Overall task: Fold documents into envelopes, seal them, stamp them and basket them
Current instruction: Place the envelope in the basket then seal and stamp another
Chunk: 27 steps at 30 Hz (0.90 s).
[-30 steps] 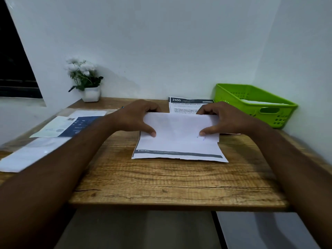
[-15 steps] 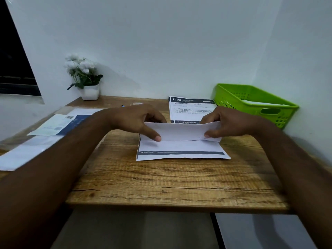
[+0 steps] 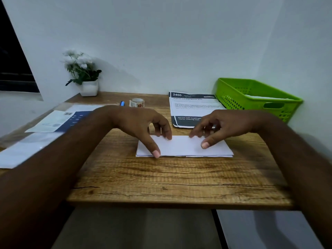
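A white document (image 3: 185, 147), folded into a narrow strip, lies flat in the middle of the wooden desk (image 3: 170, 178). My left hand (image 3: 143, 124) presses its thumb on the strip's near left edge and its fingertips on the far edge. My right hand (image 3: 221, 126) presses its thumb and fingertips on the right half. A stack of printed documents (image 3: 192, 106) lies behind the strip. The green basket (image 3: 251, 88) stands at the back right with white paper inside. Envelopes (image 3: 59, 119) lie at the left. A roll of stamps or tape (image 3: 136, 102) sits at the back.
A white pot of flowers (image 3: 84, 74) stands in the back left corner. A blue pen tip (image 3: 122, 103) shows beside the roll. White walls close the desk at the back and right. The desk's front edge runs near me.
The upper flap of the sheet has been brought down over the lower part, hiding the dark printed band. Both hands moved toward me and now press the folded strip flat.
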Motion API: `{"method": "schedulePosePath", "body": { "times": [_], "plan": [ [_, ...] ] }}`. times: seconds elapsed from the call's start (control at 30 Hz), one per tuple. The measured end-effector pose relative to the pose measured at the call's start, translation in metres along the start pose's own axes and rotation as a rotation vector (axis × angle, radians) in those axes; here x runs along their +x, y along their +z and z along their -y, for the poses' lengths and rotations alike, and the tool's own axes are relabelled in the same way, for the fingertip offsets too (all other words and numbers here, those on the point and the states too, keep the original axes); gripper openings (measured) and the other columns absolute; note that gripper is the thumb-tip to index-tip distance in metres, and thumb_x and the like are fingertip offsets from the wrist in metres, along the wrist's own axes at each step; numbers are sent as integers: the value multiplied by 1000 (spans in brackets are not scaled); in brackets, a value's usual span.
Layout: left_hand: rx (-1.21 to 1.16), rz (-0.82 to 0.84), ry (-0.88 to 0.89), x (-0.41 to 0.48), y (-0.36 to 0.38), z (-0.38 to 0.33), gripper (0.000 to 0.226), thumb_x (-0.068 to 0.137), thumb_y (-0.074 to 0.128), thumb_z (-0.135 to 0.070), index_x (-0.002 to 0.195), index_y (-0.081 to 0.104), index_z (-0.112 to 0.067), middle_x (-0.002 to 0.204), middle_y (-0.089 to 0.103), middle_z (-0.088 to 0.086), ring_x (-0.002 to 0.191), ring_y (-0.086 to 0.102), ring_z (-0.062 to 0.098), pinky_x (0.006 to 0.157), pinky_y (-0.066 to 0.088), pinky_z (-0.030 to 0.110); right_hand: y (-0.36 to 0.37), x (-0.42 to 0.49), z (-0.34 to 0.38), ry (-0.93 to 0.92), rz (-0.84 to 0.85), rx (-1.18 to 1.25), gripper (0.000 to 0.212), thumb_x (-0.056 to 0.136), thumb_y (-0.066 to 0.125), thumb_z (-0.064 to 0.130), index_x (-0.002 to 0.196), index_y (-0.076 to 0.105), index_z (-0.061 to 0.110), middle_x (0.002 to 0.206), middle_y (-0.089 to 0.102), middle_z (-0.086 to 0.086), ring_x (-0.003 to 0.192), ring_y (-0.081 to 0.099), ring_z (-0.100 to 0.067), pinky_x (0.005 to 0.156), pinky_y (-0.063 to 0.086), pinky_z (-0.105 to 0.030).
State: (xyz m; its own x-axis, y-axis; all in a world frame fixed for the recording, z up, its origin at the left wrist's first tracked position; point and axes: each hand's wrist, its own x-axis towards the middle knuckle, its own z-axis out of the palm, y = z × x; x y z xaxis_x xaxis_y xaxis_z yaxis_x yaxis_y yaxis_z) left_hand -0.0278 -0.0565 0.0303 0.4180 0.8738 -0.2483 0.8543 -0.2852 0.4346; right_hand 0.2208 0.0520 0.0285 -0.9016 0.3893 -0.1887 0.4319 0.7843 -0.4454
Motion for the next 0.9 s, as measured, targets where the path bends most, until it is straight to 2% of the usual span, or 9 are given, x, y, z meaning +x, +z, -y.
{"method": "schedulePosePath", "body": {
  "times": [0.07,0.17,0.3,0.5,0.6,0.73,0.83,0.9],
  "plan": [
    [26,-15,-5,3,1,1,58,61,80,-53,113,61,-37,111,52,-25,103,49,-4,81,43,11,6,6,3,-18,-42,-41,52,68,71,55,116,69,33,101,65,6,86,58,-6,74,38,-6],
    [22,-108,25,13,8,5,45,65,75,-52,103,65,-32,105,60,-13,93,54,-1,73,44,10,16,17,7,-81,-87,-79,47,72,71,55,115,69,36,100,61,11,90,55,-5,75,39,-9],
    [10,-164,58,22,16,8,36,67,81,-42,92,66,-22,88,62,-4,74,53,0,67,44,18,29,28,14,-154,-114,-30,37,76,78,41,111,69,33,96,59,6,80,54,-3,72,40,-11],
    [28,-173,26,26,18,7,29,69,80,-42,81,60,-24,76,57,-7,65,49,-1,58,39,12,38,35,17,-121,-105,91,34,75,81,35,105,64,34,82,53,13,67,48,4,65,40,-16],
    [52,-195,23,27,19,7,29,71,78,-43,81,61,-22,74,56,-7,63,47,0,55,37,12,40,34,16,-111,-122,120,34,74,81,35,105,65,33,83,52,12,68,47,3,64,39,-15],
    [45,-222,39,27,20,6,21,76,75,-40,81,64,-23,72,57,-7,64,46,3,59,37,21,42,26,14,-105,-146,133,36,76,81,32,109,67,28,84,51,9,66,46,3,61,36,-12],
    [-5,-247,28,24,19,7,15,76,77,-32,85,69,-22,74,62,-6,65,51,4,58,39,15,42,12,7,-95,-173,127,36,77,80,32,112,69,28,85,53,3,67,45,1,61,36,-15],
    [-41,-267,18,22,18,8,19,74,80,-26,89,72,-18,70,61,-7,62,52,4,55,39,10,40,-1,-1,-83,-184,121,36,78,78,31,113,69,31,86,54,2,68,45,-1,63,36,-16]
  ]
}}
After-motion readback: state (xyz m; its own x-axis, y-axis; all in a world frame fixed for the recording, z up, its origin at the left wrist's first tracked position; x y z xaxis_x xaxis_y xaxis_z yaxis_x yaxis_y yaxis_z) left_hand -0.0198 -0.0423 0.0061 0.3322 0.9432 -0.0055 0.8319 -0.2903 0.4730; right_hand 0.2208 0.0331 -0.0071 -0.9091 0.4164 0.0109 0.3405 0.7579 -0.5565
